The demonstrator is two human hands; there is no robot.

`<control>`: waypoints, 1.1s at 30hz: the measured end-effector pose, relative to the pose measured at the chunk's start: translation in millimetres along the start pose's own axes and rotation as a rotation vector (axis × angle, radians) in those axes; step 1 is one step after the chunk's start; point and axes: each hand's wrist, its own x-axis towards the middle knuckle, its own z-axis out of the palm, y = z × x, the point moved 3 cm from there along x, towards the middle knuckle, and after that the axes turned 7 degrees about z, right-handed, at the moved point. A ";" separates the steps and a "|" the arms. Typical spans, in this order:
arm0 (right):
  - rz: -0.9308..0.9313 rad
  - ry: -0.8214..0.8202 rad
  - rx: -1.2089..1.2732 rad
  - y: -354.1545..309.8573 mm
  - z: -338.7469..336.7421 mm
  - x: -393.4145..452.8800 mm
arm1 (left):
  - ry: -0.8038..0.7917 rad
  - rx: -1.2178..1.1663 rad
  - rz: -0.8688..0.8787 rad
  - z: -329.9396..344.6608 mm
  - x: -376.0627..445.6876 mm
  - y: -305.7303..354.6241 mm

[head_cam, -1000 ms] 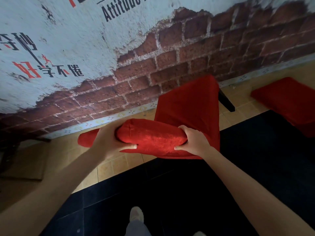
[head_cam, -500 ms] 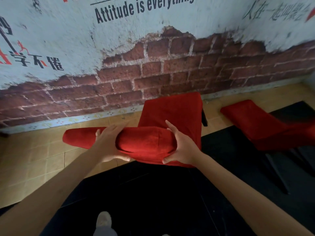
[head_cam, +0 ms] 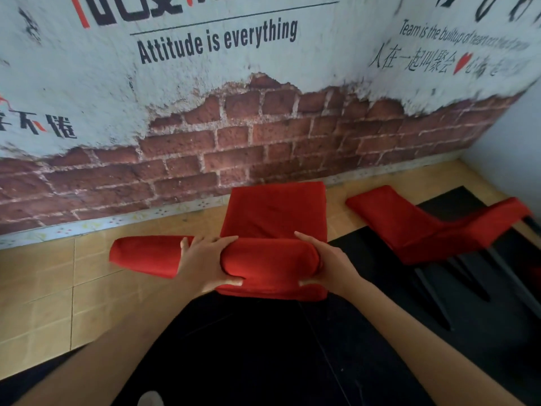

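A red upholstered chair (head_cam: 275,212) stands before me, its seat facing the brick wall. Its padded backrest top (head_cam: 266,262) lies across the view between my hands. My left hand (head_cam: 205,265) grips the backrest, fingers over the top and thumb underneath. My right hand (head_cam: 325,265) grips the right end of the backrest the same way. The chair's legs are hidden beneath it.
A second red chair (head_cam: 421,224) with black legs stands to the right on the black floor. A wall (head_cam: 263,136) with painted bricks and printed slogans runs close behind. Tan tiles (head_cam: 58,288) border the wall. A white wall (head_cam: 515,148) closes the right corner. My shoe (head_cam: 150,399) shows below.
The view has swung right and up, bringing the second chair and the corner into sight. The held chair has shifted toward the corner. Both hands keep their grip on the backrest.
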 end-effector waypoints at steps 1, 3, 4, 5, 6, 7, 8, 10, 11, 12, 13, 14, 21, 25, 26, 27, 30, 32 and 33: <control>0.017 0.012 -0.001 5.0 -3.2 -4.1 | 0.000 0.012 0.009 1.4 1.4 7.0; 0.049 0.036 0.008 14.2 -8.6 -12.4 | -0.006 0.036 0.037 3.8 5.4 19.4; 0.065 0.049 0.017 18.7 -10.7 -16.1 | -0.016 0.053 0.050 4.6 7.7 24.9; 0.080 0.063 0.030 23.1 -12.4 -19.0 | -0.025 0.071 0.060 5.5 9.7 29.7; 0.095 0.076 0.041 27.7 -13.6 -21.9 | -0.029 0.087 0.069 6.7 11.8 34.1; 0.106 0.087 0.050 32.2 -14.9 -24.2 | -0.028 0.101 0.077 7.9 13.5 38.8; 0.114 0.096 0.056 36.4 -16.3 -26.3 | -0.025 0.115 0.084 8.6 15.1 43.5; 0.126 0.104 0.060 44.6 -18.8 -29.6 | -0.038 0.145 0.093 9.8 17.9 52.8; 0.132 0.107 0.063 48.8 -19.9 -31.2 | -0.048 0.159 0.098 10.7 19.1 57.2; 0.141 0.110 0.067 53.0 -21.4 -32.8 | -0.052 0.170 0.103 11.5 20.6 61.9; 0.151 0.115 0.069 57.6 -23.1 -34.7 | -0.053 0.178 0.106 12.5 22.0 66.6; 0.162 0.120 0.068 62.1 -25.2 -36.4 | -0.053 0.185 0.109 13.3 23.8 71.8; 0.263 0.114 0.118 102.7 -31.3 -52.6 | -0.060 0.299 0.189 24.1 34.7 109.8; 0.334 0.092 0.226 134.6 -8.5 -73.8 | -0.114 0.311 0.259 37.4 33.4 130.4; 0.358 0.087 0.243 142.9 2.2 -82.1 | -0.127 0.320 0.278 43.8 30.7 136.0; 0.382 0.091 0.249 149.7 13.0 -90.6 | -0.136 0.335 0.299 50.0 27.9 140.9; 0.441 0.153 0.308 159.8 31.4 -104.7 | -0.133 0.352 0.328 56.2 25.5 147.5; 0.428 0.146 0.314 158.5 30.6 -103.6 | -0.130 0.360 0.334 53.2 24.2 146.6; 0.415 0.128 0.302 154.6 28.5 -103.0 | -0.112 0.359 0.337 52.0 23.3 145.0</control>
